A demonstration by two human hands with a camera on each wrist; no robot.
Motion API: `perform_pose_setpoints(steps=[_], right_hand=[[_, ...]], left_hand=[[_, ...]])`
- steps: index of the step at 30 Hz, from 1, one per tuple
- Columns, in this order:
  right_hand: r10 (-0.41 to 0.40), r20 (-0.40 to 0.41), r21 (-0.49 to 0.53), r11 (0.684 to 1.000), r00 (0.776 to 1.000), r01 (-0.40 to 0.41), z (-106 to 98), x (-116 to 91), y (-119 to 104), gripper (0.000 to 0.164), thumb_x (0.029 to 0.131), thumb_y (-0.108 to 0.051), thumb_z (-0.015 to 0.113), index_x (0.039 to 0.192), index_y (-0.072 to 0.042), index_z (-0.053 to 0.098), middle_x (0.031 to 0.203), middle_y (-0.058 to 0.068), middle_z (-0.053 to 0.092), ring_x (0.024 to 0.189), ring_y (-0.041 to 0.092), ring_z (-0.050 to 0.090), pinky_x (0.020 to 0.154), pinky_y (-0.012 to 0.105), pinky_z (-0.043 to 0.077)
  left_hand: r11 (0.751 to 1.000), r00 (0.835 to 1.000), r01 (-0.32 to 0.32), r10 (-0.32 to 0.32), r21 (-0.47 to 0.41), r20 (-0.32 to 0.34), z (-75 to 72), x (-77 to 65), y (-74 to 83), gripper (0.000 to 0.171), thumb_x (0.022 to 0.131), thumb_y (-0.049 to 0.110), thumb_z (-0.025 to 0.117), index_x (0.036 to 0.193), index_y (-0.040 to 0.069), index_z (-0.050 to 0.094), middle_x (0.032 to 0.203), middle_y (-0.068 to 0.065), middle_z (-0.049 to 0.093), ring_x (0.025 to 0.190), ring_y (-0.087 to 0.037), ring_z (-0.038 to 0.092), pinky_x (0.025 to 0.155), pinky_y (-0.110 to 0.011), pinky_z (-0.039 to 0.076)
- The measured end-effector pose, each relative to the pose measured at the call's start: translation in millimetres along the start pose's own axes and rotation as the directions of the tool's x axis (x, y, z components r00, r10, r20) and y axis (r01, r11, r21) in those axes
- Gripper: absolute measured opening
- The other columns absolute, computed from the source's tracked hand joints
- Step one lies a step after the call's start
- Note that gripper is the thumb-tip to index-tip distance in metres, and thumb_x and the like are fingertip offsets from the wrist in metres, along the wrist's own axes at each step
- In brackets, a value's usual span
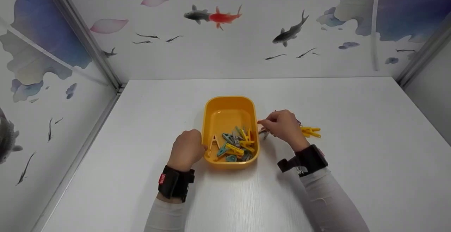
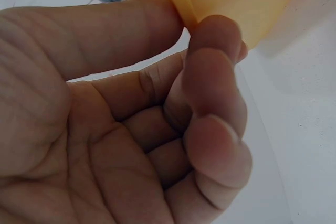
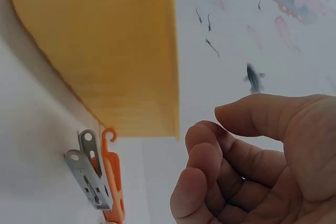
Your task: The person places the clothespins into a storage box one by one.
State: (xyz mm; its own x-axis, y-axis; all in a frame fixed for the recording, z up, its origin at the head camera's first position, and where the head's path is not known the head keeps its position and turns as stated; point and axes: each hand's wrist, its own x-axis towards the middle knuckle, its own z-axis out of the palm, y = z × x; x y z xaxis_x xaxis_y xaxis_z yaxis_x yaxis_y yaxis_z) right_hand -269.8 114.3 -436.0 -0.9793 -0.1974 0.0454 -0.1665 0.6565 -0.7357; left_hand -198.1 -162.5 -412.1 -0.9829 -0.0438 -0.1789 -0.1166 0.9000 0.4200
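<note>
A yellow plastic box (image 1: pixel 229 105) holds several clothespins (image 1: pixel 234 149) in yellow, teal, grey and orange, heaped in its near half. My left hand (image 1: pixel 186 147) grips the box's left wall, thumb on one side and curled fingertips on the other in the left wrist view. Beside the right wall is my right hand (image 1: pixel 283 126), fingers loosely bent with nothing between them and the thumb apart from the index finger. Below it, a silver metal clothespin (image 3: pixel 89 171) and an orange clothespin with a hook (image 3: pixel 113 182) lie close to the box.
More yellow clothespins (image 1: pixel 310 132) lie on the white table (image 1: pixel 141 119) to the right, partly hidden behind my right hand. White panels printed with fish (image 1: pixel 225 17) and petals stand behind the table and along its left side.
</note>
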Motion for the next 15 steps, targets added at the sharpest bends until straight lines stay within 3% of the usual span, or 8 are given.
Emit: perform_pose_setpoints(steps=[9, 15], right_hand=[[0.109, 0.057, -0.069, 0.992, 0.992, -0.105, 3.8, 5.1, 13.0, 0.025, 0.095, -0.019, 0.066, 0.088, 0.002, 0.078, 0.059, -0.001, 0.057, 0.053, 0.012, 0.05, 0.051, 0.024, 0.037], [0.144, 0.095, -0.134, 0.982, 0.985, -0.131, 7.2, 6.9, 18.7, 0.03, 0.097, -0.024, 0.069, 0.079, -0.001, 0.076, 0.055, -0.003, 0.051, 0.051, 0.012, 0.046, 0.05, 0.024, 0.034]], left_hand=[[1.0, 1.0, 0.017, -0.017, -0.003, 0.006, 0.0, 0.3, 0.5, 0.013, 0.091, 0.009, 0.076, 0.088, -0.002, 0.068, 0.066, -0.004, 0.045, 0.061, -0.02, 0.048, 0.056, -0.029, 0.037], [1.0, 0.999, -0.022, 0.022, -0.003, -0.029, 1.1, -0.8, -0.9, 0.013, 0.089, 0.005, 0.076, 0.084, -0.002, 0.067, 0.063, -0.002, 0.044, 0.057, -0.018, 0.045, 0.053, -0.028, 0.035]])
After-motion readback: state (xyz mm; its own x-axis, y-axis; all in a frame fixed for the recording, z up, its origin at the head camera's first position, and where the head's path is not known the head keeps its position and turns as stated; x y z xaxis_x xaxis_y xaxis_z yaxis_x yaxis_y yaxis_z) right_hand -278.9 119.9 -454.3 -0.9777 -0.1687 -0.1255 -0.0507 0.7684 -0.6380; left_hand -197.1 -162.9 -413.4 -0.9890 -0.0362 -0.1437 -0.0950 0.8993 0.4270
